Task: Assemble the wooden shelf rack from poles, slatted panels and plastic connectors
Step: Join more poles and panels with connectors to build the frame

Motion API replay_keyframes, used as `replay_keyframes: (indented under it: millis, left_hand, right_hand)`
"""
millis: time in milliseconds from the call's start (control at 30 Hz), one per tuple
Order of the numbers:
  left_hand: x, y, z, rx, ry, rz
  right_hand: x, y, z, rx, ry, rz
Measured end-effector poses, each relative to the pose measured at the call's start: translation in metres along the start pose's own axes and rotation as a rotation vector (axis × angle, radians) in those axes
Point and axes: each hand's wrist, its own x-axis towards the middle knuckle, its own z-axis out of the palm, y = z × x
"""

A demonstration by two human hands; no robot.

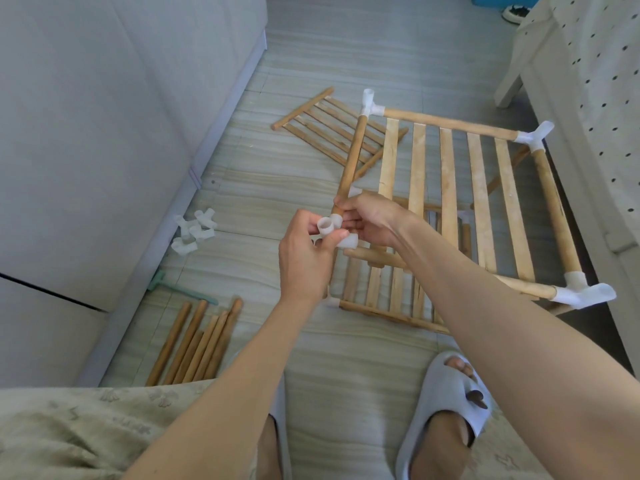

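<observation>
Centre of view: left hand [304,258] pinches a white plastic connector [334,233] at the near end of a pole [351,161], which the right hand [372,220] grasps. Slatted panel [464,202] at 2 o'clock; loose poles [197,341] at 8 o'clock; spare connectors [194,233] at 9 o'clock.

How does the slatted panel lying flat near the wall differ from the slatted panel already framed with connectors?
The loose panel lies flat on the floor; the framed panel is raised and tilted above other parts. The loose panel has no plastic fittings, while the framed panel has white connectors at three corners, and the left hand holds another at the fourth. The loose panel's slats look thinner and darker than the framed panel's. Both are wooden with parallel slats.
</observation>
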Motion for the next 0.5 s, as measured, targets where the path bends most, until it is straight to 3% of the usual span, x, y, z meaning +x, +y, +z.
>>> replay_keyframes:
  millis: [200, 500]
  left_hand:
    - [-0.007, -0.012, -0.007, -0.159, -0.132, -0.108]
    - [-0.009, -0.019, -0.004, -0.216, -0.132, -0.185]
  right_hand:
    - [-0.001, -0.001, 0.006, 0.042, -0.015, -0.025]
    - [-0.003, 0.001, 0.010, 0.122, -0.040, -0.017]
